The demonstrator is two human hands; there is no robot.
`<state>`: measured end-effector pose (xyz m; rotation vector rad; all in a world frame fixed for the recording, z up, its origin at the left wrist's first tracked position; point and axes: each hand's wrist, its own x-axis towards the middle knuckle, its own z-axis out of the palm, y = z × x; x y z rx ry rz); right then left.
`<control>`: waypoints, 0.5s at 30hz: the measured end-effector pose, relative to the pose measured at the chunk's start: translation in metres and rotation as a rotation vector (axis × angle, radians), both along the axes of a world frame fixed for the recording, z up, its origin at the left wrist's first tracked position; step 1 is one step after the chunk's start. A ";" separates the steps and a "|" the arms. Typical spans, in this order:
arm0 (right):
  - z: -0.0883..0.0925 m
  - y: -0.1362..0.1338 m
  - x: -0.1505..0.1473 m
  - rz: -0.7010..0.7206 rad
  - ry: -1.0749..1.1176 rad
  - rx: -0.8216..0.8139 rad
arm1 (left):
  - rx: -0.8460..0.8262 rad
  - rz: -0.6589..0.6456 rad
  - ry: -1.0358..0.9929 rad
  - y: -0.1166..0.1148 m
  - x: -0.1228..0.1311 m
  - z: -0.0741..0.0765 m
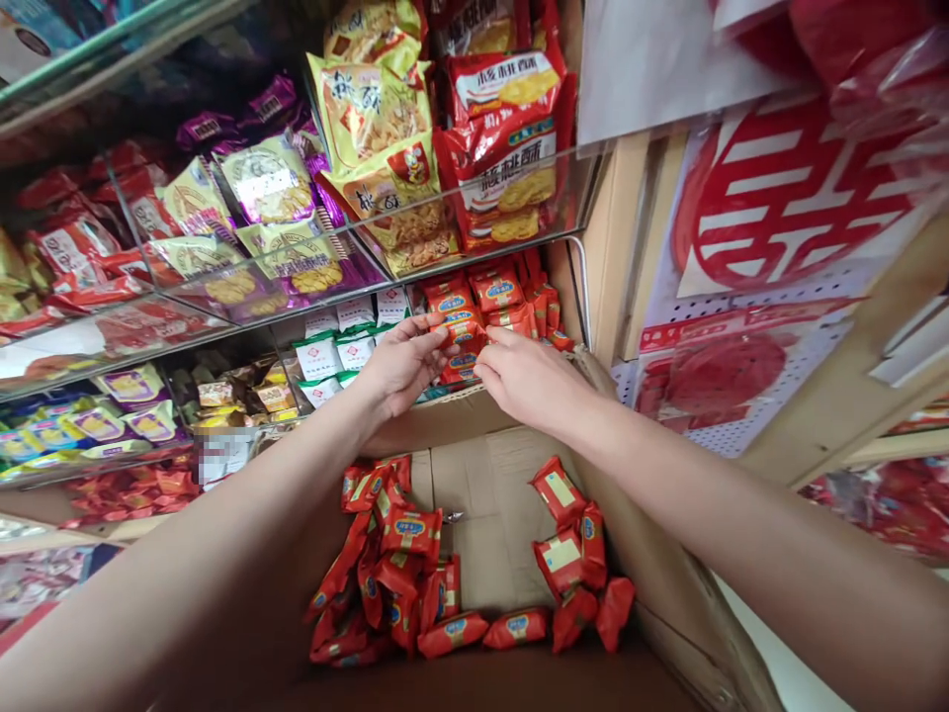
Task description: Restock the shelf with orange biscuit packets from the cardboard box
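Left hand: fingers pinched shut on a red packet in the shelf stack. Right hand, at its 3 o'clock: fingers curled against that stack (grip unclear). Box at 6 o'clock.

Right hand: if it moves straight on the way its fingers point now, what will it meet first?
Most likely the red packets stacked just ahead: the right hand points up and to the left, with its fingertips already at that stack. The left hand is close on the other side, but depth is unclear.
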<state>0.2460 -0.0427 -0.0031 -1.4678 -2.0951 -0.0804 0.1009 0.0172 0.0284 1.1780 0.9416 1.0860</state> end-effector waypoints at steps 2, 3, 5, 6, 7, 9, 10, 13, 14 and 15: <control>0.000 -0.001 0.001 0.027 -0.008 -0.003 | 0.039 0.036 -0.041 0.004 0.011 0.001; 0.000 -0.001 0.002 0.039 -0.013 -0.003 | 0.057 0.072 -0.076 0.008 0.018 0.002; 0.000 -0.002 0.003 0.057 -0.020 0.001 | 0.095 0.179 -0.159 0.016 0.033 0.005; -0.001 -0.002 0.004 0.060 -0.021 0.006 | 0.113 0.234 -0.195 0.021 0.041 0.007; -0.001 -0.002 0.004 0.063 -0.021 0.013 | 0.128 0.280 -0.226 0.025 0.049 0.010; -0.001 -0.002 0.004 0.072 -0.023 0.024 | 0.149 0.332 -0.272 0.034 0.064 0.014; 0.000 -0.002 0.004 0.078 -0.024 0.029 | 0.157 0.344 -0.289 0.037 0.070 0.016; 0.001 -0.001 0.003 0.088 -0.025 0.029 | 0.182 0.392 -0.336 0.047 0.082 0.020; 0.002 -0.001 0.003 0.089 -0.026 0.029 | 0.195 0.403 -0.347 0.050 0.084 0.021; 0.002 -0.001 0.003 0.088 -0.027 0.030 | 0.210 0.409 -0.354 0.053 0.084 0.022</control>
